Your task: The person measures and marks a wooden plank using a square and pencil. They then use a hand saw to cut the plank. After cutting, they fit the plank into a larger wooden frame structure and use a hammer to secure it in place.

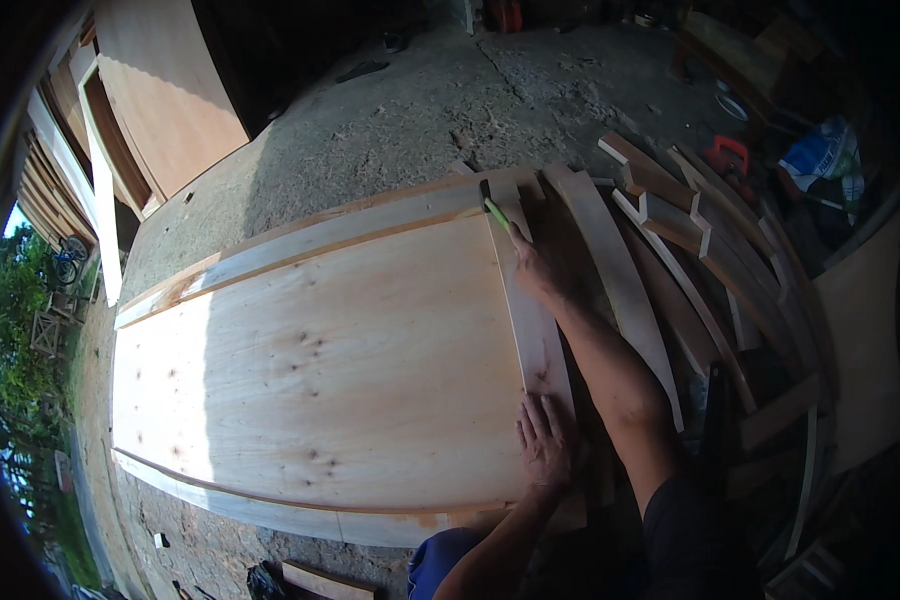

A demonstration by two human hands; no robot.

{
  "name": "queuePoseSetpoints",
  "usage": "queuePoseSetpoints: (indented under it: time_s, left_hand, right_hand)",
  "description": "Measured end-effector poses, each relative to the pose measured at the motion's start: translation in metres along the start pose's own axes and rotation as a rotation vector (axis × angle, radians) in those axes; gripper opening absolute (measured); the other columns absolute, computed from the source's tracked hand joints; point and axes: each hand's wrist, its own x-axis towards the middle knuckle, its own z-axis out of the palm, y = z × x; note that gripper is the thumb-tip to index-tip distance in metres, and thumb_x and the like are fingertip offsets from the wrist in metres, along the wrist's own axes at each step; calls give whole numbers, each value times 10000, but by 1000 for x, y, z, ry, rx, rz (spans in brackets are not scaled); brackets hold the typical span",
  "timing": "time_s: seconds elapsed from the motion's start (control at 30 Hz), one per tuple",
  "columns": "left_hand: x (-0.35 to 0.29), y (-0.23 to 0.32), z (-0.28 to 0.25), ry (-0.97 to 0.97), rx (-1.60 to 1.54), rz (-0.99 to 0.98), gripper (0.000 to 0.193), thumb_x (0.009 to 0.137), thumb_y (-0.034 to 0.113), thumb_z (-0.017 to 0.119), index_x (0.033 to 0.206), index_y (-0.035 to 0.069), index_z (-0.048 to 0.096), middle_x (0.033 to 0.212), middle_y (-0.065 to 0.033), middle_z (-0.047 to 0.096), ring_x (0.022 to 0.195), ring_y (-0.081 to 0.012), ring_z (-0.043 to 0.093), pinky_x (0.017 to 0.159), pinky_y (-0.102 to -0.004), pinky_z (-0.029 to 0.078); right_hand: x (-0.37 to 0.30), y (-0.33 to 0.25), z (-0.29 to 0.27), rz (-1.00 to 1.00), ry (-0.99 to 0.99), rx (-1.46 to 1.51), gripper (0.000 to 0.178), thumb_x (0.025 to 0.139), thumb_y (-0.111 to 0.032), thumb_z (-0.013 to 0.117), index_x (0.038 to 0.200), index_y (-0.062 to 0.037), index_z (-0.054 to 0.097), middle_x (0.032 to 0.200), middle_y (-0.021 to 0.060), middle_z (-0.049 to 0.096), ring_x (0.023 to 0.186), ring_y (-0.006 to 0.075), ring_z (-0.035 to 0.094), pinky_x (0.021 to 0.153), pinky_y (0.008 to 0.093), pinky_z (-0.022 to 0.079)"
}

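Observation:
A large pale wooden panel [360, 350], framed by boards along its edges, lies flat on the ground before me. Across its right end runs a light end board [532, 335]. My right hand [533, 268] reaches to the far end of that board, closed around the green handle of what looks like a hammer [496, 211]. The dark head of the tool is at the panel's far right corner. Nearer to me, my left hand [545, 445] rests flat on the near part of the end board, fingers stretched out and holding nothing.
Several cut planks [620, 275] and notched wood pieces [670, 205] lie to the right. A red tool [727, 158] and a blue-white bag [825, 165] are farther right. Tall sheets [165, 95] stand at the far left. Rough concrete floor [400, 125] surrounds the panel.

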Motion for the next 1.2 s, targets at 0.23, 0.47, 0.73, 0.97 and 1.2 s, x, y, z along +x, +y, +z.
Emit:
queuePoseSetpoints:
  time_s: [0.23,0.47,0.73,0.97,1.2]
  left_hand:
    - [7,-4,-1,8,13,-9,1025,860,500,647,1571,-44,149,1591,-373,139,1478,-529,186,1203,-588,190]
    - [-2,7,8,-22,63,43,1058,856,504,664,1563,-64,119,1590,-383,121,1480,-522,177,1204,-573,189]
    - [-2,0,16,3,103,119,1008,890,484,615,1551,-88,114,1569,-420,120,1473,-542,162,1214,-562,171]
    - [19,15,5,-4,104,71,993,901,473,602,1542,-111,116,1574,-414,107,1473,-548,145,1235,-516,166]
    - [21,18,8,25,17,35,969,909,476,588,1554,-83,128,1579,-400,129,1472,-546,159,1230,-521,185]
  right_hand:
    - [4,10,6,-29,5,-61,578,950,-90,541,1515,-123,426,778,259,642,671,411,654,594,468,501]
    - [-169,49,-36,100,328,214,432,980,-319,644,1267,2,611,1117,214,675,930,280,684,822,370,540]
    - [-506,-39,-67,986,180,618,463,976,-297,656,1332,-20,553,903,154,689,827,272,718,700,402,549]
    - [-487,-50,-62,698,326,559,422,920,-149,698,1301,-26,565,981,171,664,903,291,679,763,393,536]
    - [-421,-61,-76,487,417,498,356,922,-121,686,1232,14,572,969,192,659,910,329,670,792,410,530]
